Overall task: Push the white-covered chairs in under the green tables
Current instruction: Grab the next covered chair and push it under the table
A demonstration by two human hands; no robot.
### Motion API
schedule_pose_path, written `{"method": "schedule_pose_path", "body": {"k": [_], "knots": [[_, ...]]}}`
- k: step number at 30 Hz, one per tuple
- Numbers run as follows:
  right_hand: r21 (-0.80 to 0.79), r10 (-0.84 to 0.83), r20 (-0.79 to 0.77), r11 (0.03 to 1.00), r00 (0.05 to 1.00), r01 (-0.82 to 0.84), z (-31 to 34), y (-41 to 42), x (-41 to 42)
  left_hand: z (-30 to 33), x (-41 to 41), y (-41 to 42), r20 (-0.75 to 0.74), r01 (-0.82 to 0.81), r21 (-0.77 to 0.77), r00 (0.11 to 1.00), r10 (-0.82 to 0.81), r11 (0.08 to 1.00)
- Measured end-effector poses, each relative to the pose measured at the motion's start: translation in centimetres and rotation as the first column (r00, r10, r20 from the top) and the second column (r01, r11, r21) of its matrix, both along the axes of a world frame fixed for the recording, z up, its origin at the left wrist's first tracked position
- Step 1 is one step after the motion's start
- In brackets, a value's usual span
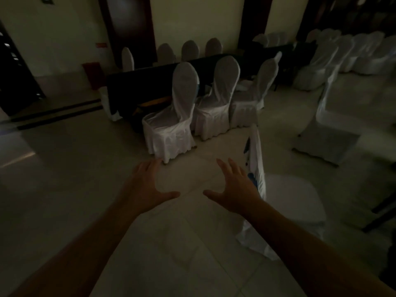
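Observation:
The room is dim. A long dark-covered table (pixel 139 82) stands ahead. Three white-covered chairs line its near side: the nearest chair (pixel 171 121) sits turned out from the table, a second chair (pixel 216 103) and a third chair (pixel 250 99) stand beside it. My left hand (pixel 147 185) and my right hand (pixel 233 187) reach forward over the floor with fingers spread, holding nothing, short of the nearest chair. Another white-covered chair (pixel 285 209) stands just right of my right hand, its back edge toward me.
More white-covered chairs (pixel 188 50) line the table's far side. A second dark table (pixel 278 52) and rows of covered chairs (pixel 353 52) fill the right. A chair (pixel 334 116) stands at mid right. Pale tiled floor (pixel 75 168) spreads to the left; dark doorways behind.

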State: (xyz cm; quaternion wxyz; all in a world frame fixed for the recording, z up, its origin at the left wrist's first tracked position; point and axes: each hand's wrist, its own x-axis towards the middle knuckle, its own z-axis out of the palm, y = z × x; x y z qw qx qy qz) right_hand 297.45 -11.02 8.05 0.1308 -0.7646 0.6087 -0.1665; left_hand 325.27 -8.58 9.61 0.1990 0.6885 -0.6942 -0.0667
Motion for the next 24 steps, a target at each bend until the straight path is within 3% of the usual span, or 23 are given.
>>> {"method": "schedule_pose_path", "body": {"k": [6,12,18,24], "knots": [[-0.015,-0.225,-0.03,0.974,0.974,0.225,-1.5,-11.9,1.4,-1.5,1.1,-18.7,0.038,0.263,-0.007,0.964,-0.263,0.965],[0.034,-0.517,-0.056,0.854,0.854,0.519,-1.0,-20.7,1.5,-0.1,-0.5,-35.1,0.05,0.494,0.045,0.867,-0.496,0.868],[0.089,-0.75,-0.035,0.656,0.661,0.749,0.0,-27.7,-1.8,1.1,-9.0,-49.7,0.112,0.726,0.05,0.679,-0.726,0.686],[0.12,-0.88,-0.004,0.471,0.475,0.874,-3.4,-33.7,-7.1,-1.4,-19.8,-59.0,0.151,0.86,0.106,0.482,-0.863,0.499]]}}
